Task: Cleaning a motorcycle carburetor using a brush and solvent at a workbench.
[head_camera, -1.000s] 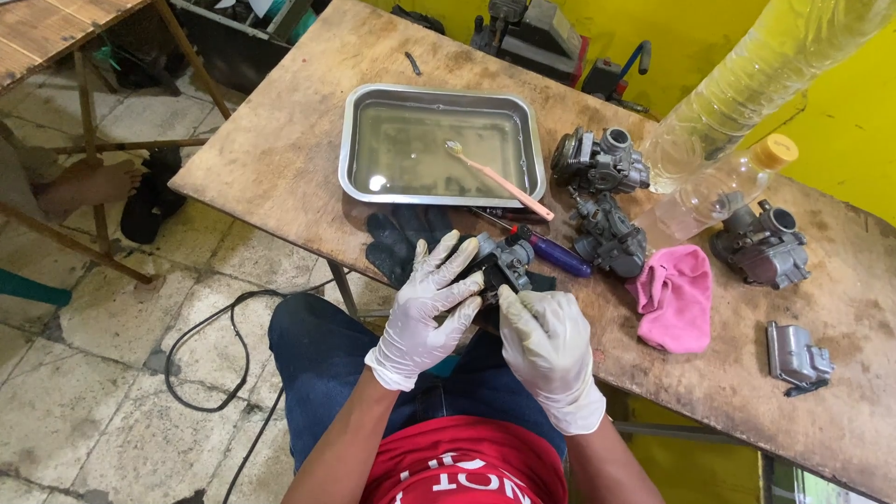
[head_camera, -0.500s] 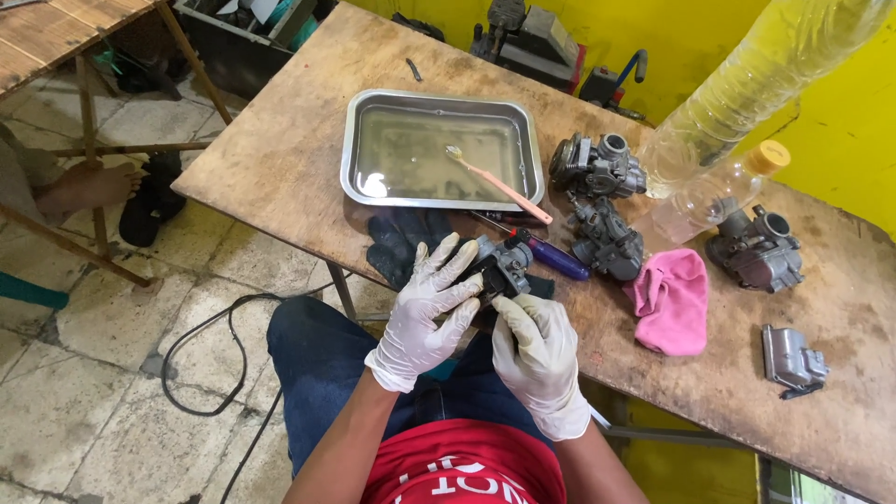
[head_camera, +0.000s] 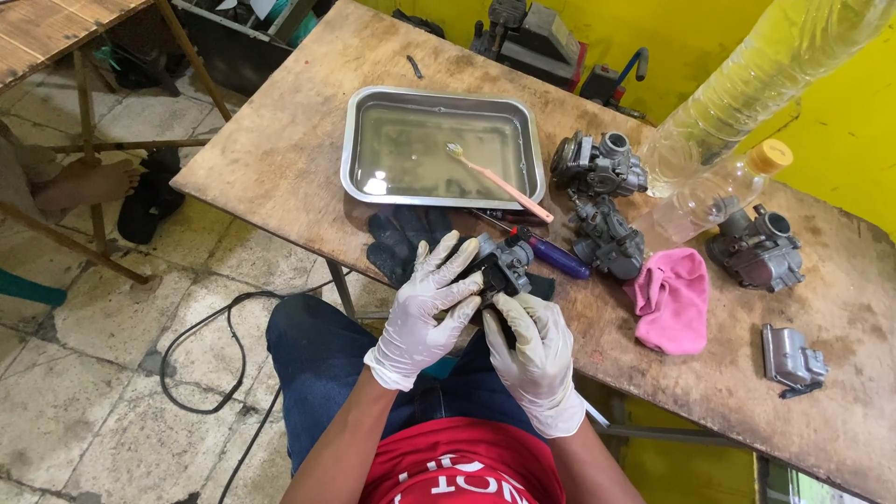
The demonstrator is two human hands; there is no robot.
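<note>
Both my hands wear white gloves and hold a small dark metal carburetor point(head_camera: 505, 263) over the near edge of the wooden table point(head_camera: 280, 159). My left hand point(head_camera: 428, 306) wraps its left side, fingers spread across the top. From below, my right hand point(head_camera: 532, 347) grips the same part. A dark glove point(head_camera: 403, 239) lies on the table just beyond my left hand.
A steel tray point(head_camera: 355, 149) of liquid holds a pink toothbrush point(head_camera: 499, 183). A purple-handled screwdriver point(head_camera: 556, 256), three more carburetors point(head_camera: 597, 164) point(head_camera: 609, 243) point(head_camera: 756, 250), a pink cloth point(head_camera: 672, 297), a metal cover point(head_camera: 790, 355) and two plastic bottles point(head_camera: 765, 75) point(head_camera: 714, 191) lie right. A cable point(head_camera: 201, 355) runs across the floor.
My right hand has shifted slightly lower and closer to me under the carburetor. My left hand stays on it, hardly moved.
</note>
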